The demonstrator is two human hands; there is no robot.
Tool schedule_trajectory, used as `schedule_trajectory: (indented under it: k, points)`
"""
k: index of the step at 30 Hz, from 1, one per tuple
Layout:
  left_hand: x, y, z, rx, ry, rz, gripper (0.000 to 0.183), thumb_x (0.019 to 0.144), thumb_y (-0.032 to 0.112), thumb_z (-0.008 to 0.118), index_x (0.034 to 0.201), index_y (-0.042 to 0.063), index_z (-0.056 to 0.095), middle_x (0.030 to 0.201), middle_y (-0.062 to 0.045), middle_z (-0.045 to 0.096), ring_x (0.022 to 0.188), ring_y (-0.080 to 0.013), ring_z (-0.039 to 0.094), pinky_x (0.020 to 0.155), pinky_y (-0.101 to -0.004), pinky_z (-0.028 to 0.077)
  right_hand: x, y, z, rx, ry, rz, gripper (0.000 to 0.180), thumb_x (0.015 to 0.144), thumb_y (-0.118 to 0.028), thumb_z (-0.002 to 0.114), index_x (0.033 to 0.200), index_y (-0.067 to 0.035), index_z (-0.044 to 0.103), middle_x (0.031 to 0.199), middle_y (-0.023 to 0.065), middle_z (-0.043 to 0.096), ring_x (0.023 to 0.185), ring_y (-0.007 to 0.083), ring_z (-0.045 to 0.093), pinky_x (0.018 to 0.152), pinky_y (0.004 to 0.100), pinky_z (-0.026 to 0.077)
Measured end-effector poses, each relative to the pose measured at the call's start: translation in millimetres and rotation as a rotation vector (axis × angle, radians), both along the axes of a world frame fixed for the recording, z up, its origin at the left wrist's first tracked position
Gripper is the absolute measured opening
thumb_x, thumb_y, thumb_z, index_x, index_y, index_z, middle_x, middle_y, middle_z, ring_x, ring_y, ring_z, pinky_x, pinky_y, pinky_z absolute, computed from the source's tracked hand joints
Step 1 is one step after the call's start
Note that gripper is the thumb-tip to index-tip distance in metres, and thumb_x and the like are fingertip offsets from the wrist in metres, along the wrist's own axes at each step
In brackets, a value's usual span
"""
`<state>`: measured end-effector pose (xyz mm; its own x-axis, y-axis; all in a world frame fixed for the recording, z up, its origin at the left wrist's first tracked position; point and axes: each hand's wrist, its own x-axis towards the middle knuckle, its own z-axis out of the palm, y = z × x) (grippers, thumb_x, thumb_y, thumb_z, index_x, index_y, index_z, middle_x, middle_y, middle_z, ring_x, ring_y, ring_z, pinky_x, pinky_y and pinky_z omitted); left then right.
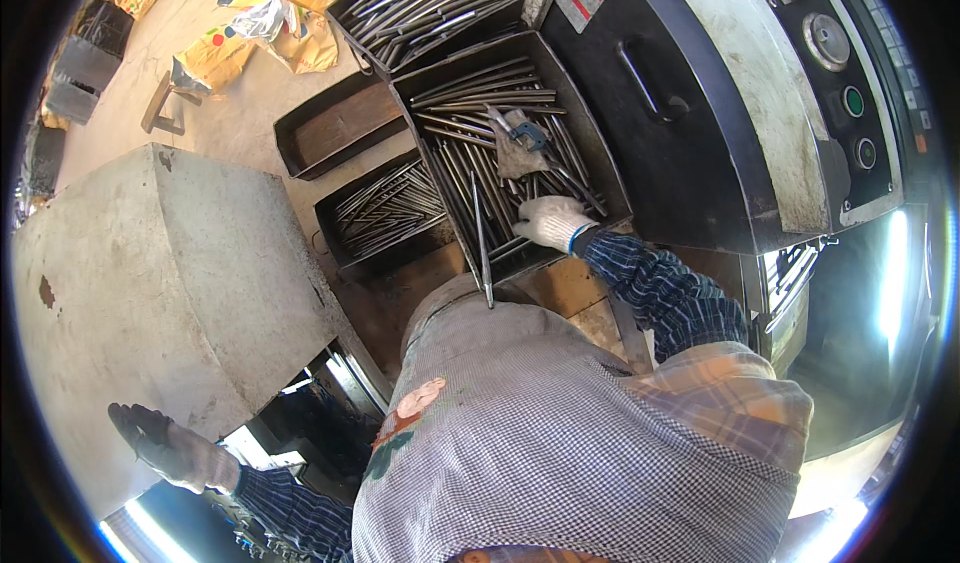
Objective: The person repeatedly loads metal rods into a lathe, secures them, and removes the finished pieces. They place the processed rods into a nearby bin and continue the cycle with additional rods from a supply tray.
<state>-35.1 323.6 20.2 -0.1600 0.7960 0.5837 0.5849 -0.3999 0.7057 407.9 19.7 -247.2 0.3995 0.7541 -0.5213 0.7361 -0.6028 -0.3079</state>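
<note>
My right hand [556, 222], in a white knit glove, reaches over the near right side of a dark metal tray [619, 188]. Several metal rods [469, 161] lie in the tray; my fingers are low beside them, and whether they grip one is hidden. Further in, a blue-framed micrometer [531, 136] rests on a grubby cloth [517, 161]. One slim rod with a narrowed end [484, 255] lies across the tray's near left edge, pointing at my apron. Out to the left, my left hand [169, 450], its glove darkened on the fingers, is stretched out empty against or just before a pale machine cover [225, 285].
Another tray of rods [442, 7] adjoins at the back, and thinner rods [390, 210] fill a smaller tray at left. Behind that sits a shallow tray [337, 127]. A dark machine door with a handle [641, 82] borders the right. Yellow sacks [285, 34] lie on the floor.
</note>
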Motion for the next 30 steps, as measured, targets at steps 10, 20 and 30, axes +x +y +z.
schedule_trajectory:
  k: [10,20,30]
  points:
    - [-1,-7,2,-0.019,0.079,-0.011,0.058,0.093,-0.010,0.043,0.150,-0.004,0.044,0.154,-0.014,0.047,0.136,-0.0220,0.051,0.115,-0.0319,0.042,6,-10,-44,-0.367,-0.219,0.400,0.034,0.087,-0.012,0.065,0.120,-0.016,0.071,0.120,0.0193,0.069,0.108,0.0399,0.069,0.077,0.0574,0.056]
    - [-13,4,-12,0.214,0.058,-0.215,0.051,0.093,-0.016,0.039,0.143,-0.007,0.049,0.149,-0.017,0.051,0.134,-0.0248,0.054,0.112,-0.0345,0.046,7,-16,-85,-0.369,-0.224,0.322,0.033,0.086,-0.009,0.062,0.117,-0.007,0.073,0.113,0.0222,0.072,0.104,0.0409,0.071,0.073,0.0624,0.056]
    - [-17,3,-6,0.389,0.346,-0.159,0.028,0.102,0.002,0.058,0.127,-0.011,0.058,0.140,-0.021,0.059,0.124,-0.0279,0.062,0.097,-0.0335,0.058,-21,-40,85,-0.041,-0.070,-0.244,0.038,0.086,-0.015,0.064,0.124,-0.018,0.068,0.119,0.0165,0.071,0.111,0.0338,0.068,0.094,0.0446,0.053]
